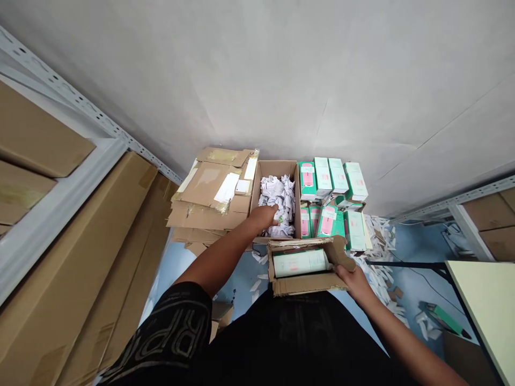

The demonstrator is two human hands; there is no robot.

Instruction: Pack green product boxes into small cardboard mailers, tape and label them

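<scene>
My left hand (263, 217) reaches over an open cardboard carton (298, 214) full of crumpled white paper (277, 187). Its thumb and fingers look apart at the paper, with the fingertips partly hidden. Closer to my body, my right hand (352, 279) grips the right end of a smaller open cardboard box (309, 284), holding it up in front of my waist. Inside that box lies a white and green product box (300, 262) on its side.
Flattened cardboard (205, 182) is piled left of the carton. Several green and white product boxes (328, 220) are stacked to its right. Large cartons on a shelf (116, 155) line the left side. Paper scraps (380, 241) litter the blue floor, and a pale tabletop (483, 300) stands at right.
</scene>
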